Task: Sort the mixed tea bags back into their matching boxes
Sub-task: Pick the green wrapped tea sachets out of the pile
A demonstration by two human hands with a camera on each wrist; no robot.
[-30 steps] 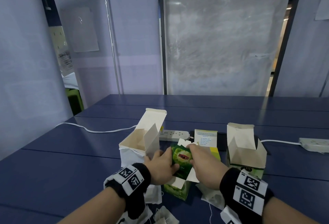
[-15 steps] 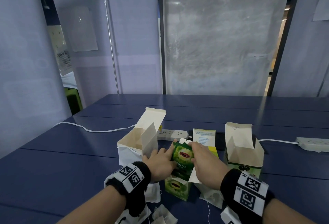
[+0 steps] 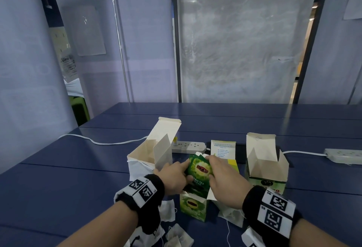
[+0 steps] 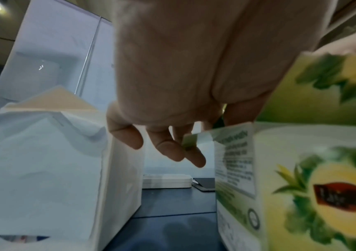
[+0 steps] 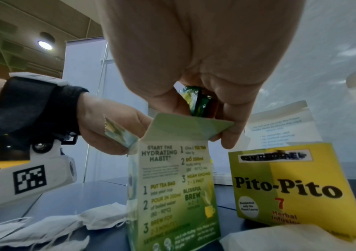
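A stack of green tea sachets [image 3: 198,170] stands upright in the open top of the green tea box [image 3: 193,206] at the table's middle. My left hand [image 3: 186,170] pinches the stack's left edge and my right hand [image 3: 212,168] pinches its right edge. In the right wrist view the right fingertips [image 5: 228,135] hold the sachets [image 5: 200,105] just above the green box's flap [image 5: 185,125]. The left wrist view shows the left fingers [image 4: 172,149] curled beside the green box [image 4: 301,186].
An open white box [image 3: 145,158] stands left of my hands. The yellow Pito-Pito box [image 3: 233,165] is behind them and a third open box [image 3: 266,172] to the right. Loose white tea bags [image 3: 176,237] lie near the front edge. Power strips [image 3: 188,146] and cables run across the back.
Both hands have stayed on the green sachets over the green box. The left fingers have slid up along the stack's left edge.
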